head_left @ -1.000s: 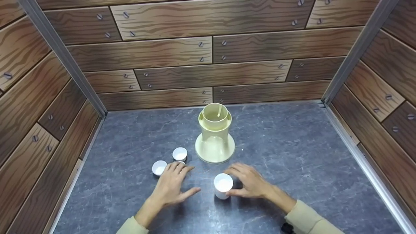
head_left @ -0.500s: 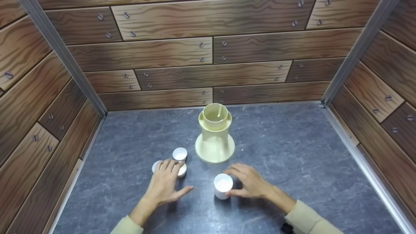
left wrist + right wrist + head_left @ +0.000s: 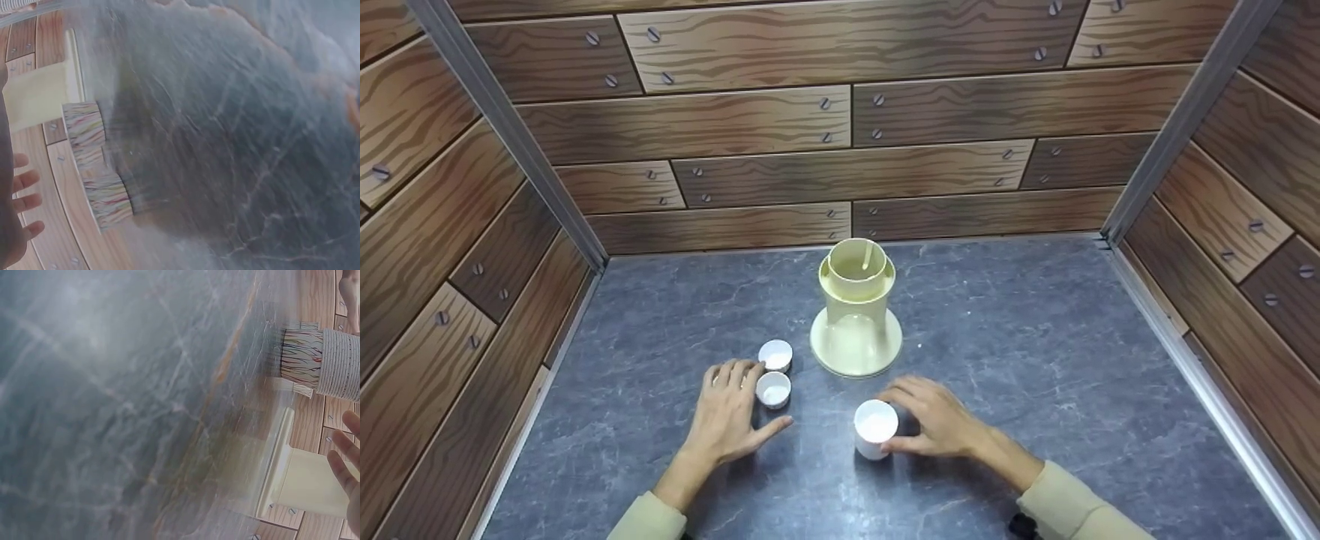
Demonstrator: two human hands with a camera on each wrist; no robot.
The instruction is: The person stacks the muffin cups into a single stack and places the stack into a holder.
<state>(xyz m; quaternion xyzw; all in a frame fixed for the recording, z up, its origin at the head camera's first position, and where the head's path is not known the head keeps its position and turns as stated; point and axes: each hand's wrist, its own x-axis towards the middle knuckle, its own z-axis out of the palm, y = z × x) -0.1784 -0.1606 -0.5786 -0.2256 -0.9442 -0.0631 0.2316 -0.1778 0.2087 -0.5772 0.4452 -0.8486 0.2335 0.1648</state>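
My left hand [image 3: 727, 412], fingers slightly bent and thumb held out, lies just left of two small white-lined paper cups, the rear cup [image 3: 775, 355] and the front cup [image 3: 774, 391]. Its fingertips are right at the cups' left side. The left wrist view shows multicoloured streaks on a cup [image 3: 107, 202], with my fingers [image 3: 28, 201] spread beyond. A tall nested stack of paper cups [image 3: 874, 429] stands upright at my right hand [image 3: 934, 420], thumb at its near side and fingers at its far side. Those fingers [image 3: 340, 472] look spread in the right wrist view, a gap between them and the stack [image 3: 320, 360].
Behind the hands stands a pale yellow cylindrical holder [image 3: 856, 322] with a wide round base and open top. The dark marbled table [image 3: 1020, 337] is bounded by wood-patterned walls [image 3: 765, 180] with grey metal edging.
My left hand has moved left, uncovering the front small cup and covering the leftmost one seen earlier. My right hand and the cup stack have stayed in place.
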